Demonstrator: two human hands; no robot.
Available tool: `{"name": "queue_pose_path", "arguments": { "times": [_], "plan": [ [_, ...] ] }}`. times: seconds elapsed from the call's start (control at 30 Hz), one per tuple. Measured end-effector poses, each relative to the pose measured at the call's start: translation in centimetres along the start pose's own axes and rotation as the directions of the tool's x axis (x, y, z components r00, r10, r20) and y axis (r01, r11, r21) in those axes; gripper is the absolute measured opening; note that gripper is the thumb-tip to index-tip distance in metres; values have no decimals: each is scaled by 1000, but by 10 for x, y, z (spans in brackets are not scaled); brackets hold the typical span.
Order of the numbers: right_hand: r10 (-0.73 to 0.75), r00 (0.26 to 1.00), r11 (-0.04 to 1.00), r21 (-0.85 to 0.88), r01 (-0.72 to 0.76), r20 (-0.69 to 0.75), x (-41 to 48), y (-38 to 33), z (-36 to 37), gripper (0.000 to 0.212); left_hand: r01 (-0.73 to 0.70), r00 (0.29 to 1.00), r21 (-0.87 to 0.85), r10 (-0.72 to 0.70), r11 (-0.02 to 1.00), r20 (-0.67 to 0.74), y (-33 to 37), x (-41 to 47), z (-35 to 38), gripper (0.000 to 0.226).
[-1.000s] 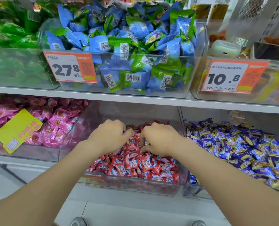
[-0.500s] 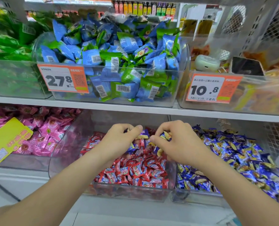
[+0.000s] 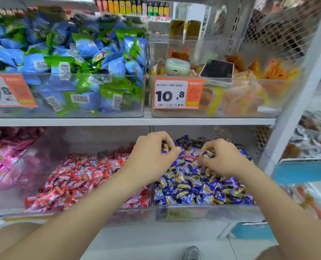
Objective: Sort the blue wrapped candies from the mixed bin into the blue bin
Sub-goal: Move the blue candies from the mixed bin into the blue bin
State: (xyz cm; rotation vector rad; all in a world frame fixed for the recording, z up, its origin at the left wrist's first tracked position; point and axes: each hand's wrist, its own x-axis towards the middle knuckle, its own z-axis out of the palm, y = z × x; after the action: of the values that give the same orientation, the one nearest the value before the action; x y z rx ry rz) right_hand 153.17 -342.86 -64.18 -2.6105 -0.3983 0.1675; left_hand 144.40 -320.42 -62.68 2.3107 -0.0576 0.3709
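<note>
- Far L, lower shelf: pink packets (image 3: pixel 3 156) piled in a clear bin, partly cut off by the frame edge.
- Upper shelf L: orange/white price tag (image 3: pixel 5 91) reading 27.8, clipped on a clear bin of blue and green packets (image 3: pixel 84 72), heaped above the rim.
- White shelf board (image 3: pixel 99 121) runs across betw. upper and lower rows.
- Lower shelf mid: mixed bin (image 3: pixel 43 212), clear-walled, mostly red candies (image 3: pixel 77 177) showing.
- L hand (image 3: pixel 152 152) is up over the back-L corner of the blue bin, past the wall shared w/ the mixed bin. Fingers (image 3: pixel 157 136) curled in, thumb pressed to them, pinching a small bunch of blue wrapped candies (image 3: pixel 164 147); can't tell how many.
- One red wrapper (image 3: pixel 188 157) lies among the blue pile, betw. the two hands.
- R hand (image 3: pixel 223 158) is low, resting on the pile inside the blue bin. Its fingers are curled and grip a blue/gold candy (image 3: pixel 208 153) at the tips.
- Blue bin (image 3: pixel 203 212): clear, just beside the mixed bin on its R, touching it, filled w/ blue/gold wrapped pieces.
- Upper shelf R: second tag (image 3: pixel 176 93) reading 10.8 on a clear bin of orange/yellow snacks (image 3: pixel 249 91). A pale oval case (image 3: pixel 177 66) and a dark flat item (image 3: pixel 217 69) lie on top.
- Bottom: grey shoe (image 3: pixel 191 253) on the floor.
</note>
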Motion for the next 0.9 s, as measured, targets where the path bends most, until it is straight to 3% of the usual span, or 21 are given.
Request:
{"name": "queue_pose_path", "arguments": {
  "times": [0.13,0.23,0.33,0.4,0.5,0.57,0.7,0.9],
  "plan": [
    [-41,998,998,52,38,49,-2,17,-6,8,-70,996,169,61,983,59,9,16,22,9],
    [-13,1000,997,82,11,27,-2,25,-9,7,-141,985,298,105,944,134,11,29,40,14],
    [-27,995,999,23,30,-93,-2,26,-12,15,-194,907,257,74,947,415,10,39,53,48],
    [-24,998,998,58,28,-54,-3,25,-12,31,-194,841,296,3,935,542,6,45,61,57],
    [-26,999,999,33,25,33,-2,22,-12,38,-184,916,426,-3,886,400,-5,58,73,37],
    [-25,1000,1000,4,25,-17,0,21,-11,32,-199,924,460,10,865,382,-11,67,80,18],
    [-2,990,1000,26,6,-141,8,19,-8,31,-265,880,534,-25,803,474,-8,73,86,20],
    [-15,985,994,107,34,-173,12,10,-4,28,-184,923,530,-39,828,382,-3,67,86,12]
  ]
}}
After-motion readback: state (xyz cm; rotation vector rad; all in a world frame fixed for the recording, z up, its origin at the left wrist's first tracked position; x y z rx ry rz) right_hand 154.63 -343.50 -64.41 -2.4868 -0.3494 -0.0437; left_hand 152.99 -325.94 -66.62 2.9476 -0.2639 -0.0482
